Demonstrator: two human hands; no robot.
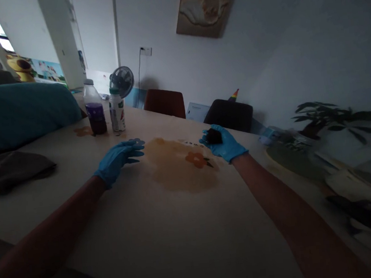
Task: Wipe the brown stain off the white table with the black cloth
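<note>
My left hand (114, 163), in a blue glove, hovers over the left side of the table with its fingers spread and nothing in them. In my gloved right hand (228, 145) is a small dark blocky object (214, 136); its kind cannot be made out. Between the two hands a wet-looking brownish patch (172, 171) covers part of the pale table (149, 240), around a printed orange flower (196, 159). Beyond my left hand stand a clear bottle of purple liquid (95, 113) and a white bottle with a green cap (116, 111).
A crumpled dark cloth (13, 170) lies at the left. Behind the table are a brown chair (164, 102), a black chair (229, 114) and a fan (122, 81). To the right are a potted plant (313, 130) and a green round mat (290, 161).
</note>
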